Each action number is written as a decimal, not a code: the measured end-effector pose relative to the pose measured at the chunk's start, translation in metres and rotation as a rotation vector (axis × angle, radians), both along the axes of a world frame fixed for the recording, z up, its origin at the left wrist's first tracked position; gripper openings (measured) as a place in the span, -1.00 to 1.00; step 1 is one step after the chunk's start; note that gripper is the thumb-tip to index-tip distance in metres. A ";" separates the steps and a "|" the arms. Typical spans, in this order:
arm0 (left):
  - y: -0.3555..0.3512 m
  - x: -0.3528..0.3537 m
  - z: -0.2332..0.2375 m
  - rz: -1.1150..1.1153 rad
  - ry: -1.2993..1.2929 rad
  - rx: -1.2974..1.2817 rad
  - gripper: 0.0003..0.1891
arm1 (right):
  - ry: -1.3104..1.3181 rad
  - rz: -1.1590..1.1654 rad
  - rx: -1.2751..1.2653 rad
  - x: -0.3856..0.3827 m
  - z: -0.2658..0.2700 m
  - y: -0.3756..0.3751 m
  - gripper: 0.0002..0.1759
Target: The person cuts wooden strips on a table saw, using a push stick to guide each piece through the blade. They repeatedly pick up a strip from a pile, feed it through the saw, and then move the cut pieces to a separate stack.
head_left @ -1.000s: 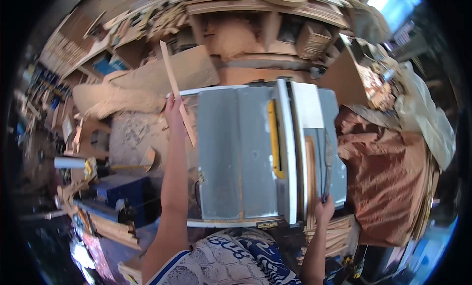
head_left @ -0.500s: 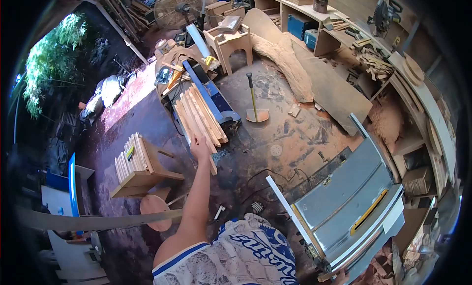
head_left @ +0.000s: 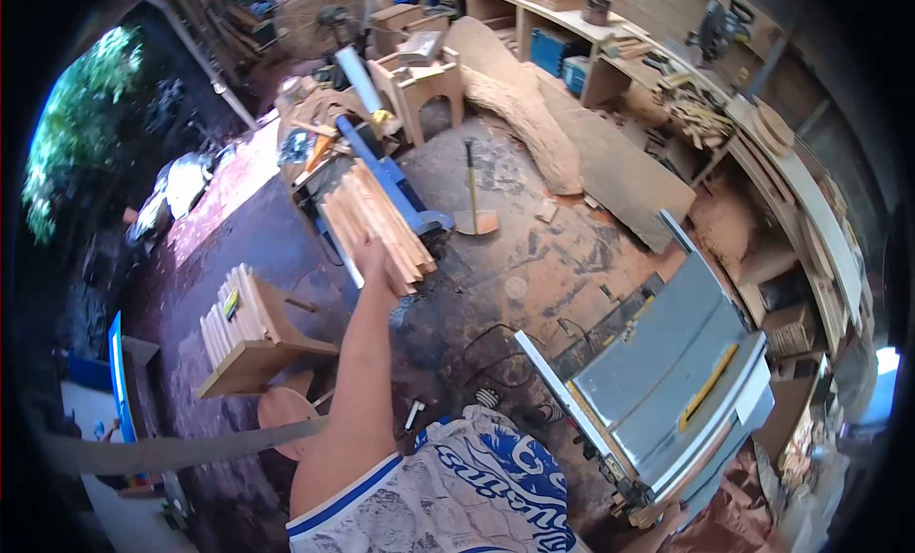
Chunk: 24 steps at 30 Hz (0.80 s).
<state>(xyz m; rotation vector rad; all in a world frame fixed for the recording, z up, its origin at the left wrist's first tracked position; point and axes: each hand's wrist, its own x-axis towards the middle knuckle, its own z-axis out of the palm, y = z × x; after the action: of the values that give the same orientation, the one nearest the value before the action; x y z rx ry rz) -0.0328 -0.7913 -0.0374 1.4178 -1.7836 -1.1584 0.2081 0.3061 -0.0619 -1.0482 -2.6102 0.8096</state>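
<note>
My left hand [head_left: 370, 258] reaches forward to the near left part of a stack of long, thin wooden strips [head_left: 381, 213]. Its fingers look curled around the edge of a strip there, though the hand itself partly hides them. The stack lies on a stand beside a blue machine [head_left: 386, 186]. On the left, more wooden strips [head_left: 229, 317] rest on a small wooden stool [head_left: 253, 362], with a yellow-green tool [head_left: 232, 303] on top. My right hand is out of view.
A table saw [head_left: 658, 362] with a grey top stands close on my right. A long-handled dustpan [head_left: 474, 221] is on the sawdusty floor ahead. Large wooden slabs [head_left: 610, 157] lie beyond it. A cluttered workbench [head_left: 705, 95] runs along the right; a cable [head_left: 496, 334] crosses the floor.
My left hand has moved a little forward along the stack. A strip end that stuck out towards me under the hand no longer protrudes. The whole view has shifted slightly.
</note>
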 end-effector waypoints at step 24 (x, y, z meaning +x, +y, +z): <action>0.757 0.071 0.104 -2.173 -0.392 1.621 -0.44 | 0.547 -0.372 -1.035 0.083 0.192 -0.268 -0.73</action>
<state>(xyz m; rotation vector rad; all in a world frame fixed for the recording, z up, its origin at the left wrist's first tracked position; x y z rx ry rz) 0.0377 -0.0341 0.0669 0.4149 0.7526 1.4000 0.2908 0.0379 0.1297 -1.2000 -1.4095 2.0458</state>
